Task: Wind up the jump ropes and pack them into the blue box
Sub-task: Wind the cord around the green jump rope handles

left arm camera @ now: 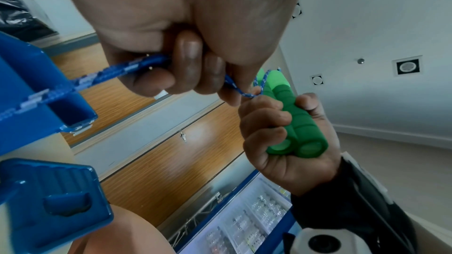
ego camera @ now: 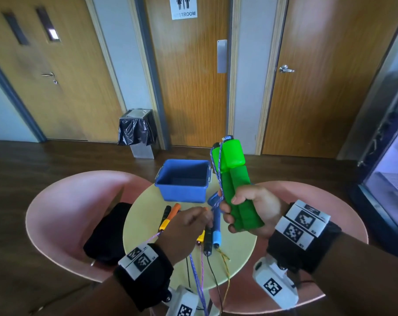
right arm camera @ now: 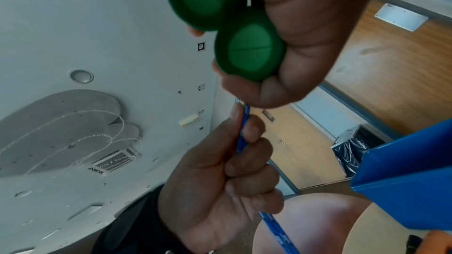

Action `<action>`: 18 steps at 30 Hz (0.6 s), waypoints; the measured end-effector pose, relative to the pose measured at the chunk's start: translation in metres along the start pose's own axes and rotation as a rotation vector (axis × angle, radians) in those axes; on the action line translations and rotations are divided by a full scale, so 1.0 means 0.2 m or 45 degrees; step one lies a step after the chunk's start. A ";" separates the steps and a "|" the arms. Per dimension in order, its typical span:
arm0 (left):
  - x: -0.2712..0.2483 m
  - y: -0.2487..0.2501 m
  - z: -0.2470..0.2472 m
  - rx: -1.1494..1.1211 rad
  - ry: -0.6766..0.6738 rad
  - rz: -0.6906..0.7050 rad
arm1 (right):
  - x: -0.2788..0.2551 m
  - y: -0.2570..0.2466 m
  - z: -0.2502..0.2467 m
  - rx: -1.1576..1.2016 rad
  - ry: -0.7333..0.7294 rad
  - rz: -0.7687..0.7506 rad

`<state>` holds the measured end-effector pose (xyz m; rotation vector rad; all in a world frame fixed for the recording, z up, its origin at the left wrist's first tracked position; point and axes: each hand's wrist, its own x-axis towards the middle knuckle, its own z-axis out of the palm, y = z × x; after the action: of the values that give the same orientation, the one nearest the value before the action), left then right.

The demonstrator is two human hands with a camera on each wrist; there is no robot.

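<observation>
right hand grips 2 green handles side by side, upright; left hand pinches the blue-white cord; blue box sits behind on the table.

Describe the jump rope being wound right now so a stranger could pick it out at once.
Start at the round yellow table with the blue box on it. Just right of the box, the right hand holds two thick green handles upright together. Unlike the thinner orange, black and blue handles lying on the table, it is lifted, trailing a blue-and-white cord.
</observation>
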<state>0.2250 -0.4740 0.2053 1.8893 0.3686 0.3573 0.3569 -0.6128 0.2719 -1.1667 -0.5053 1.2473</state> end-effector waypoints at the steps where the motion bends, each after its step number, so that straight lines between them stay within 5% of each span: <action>1: 0.00 0.00 -0.01 0.041 -0.018 0.000 | 0.00 0.00 0.01 0.007 -0.012 0.009; 7: -0.02 0.05 -0.02 -0.054 -0.127 -0.060 | 0.01 0.01 0.04 0.062 -0.084 -0.007; 13: 0.04 0.14 -0.03 -0.302 0.143 0.055 | 0.00 0.04 0.06 0.114 -0.117 -0.033; 18: 0.07 0.13 0.00 -0.311 0.051 0.006 | -0.03 0.02 0.12 0.251 -0.278 -0.007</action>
<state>0.2397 -0.4777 0.2312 1.6466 0.3320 0.4245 0.3339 -0.6099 0.2798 -0.8679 -0.5331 1.3948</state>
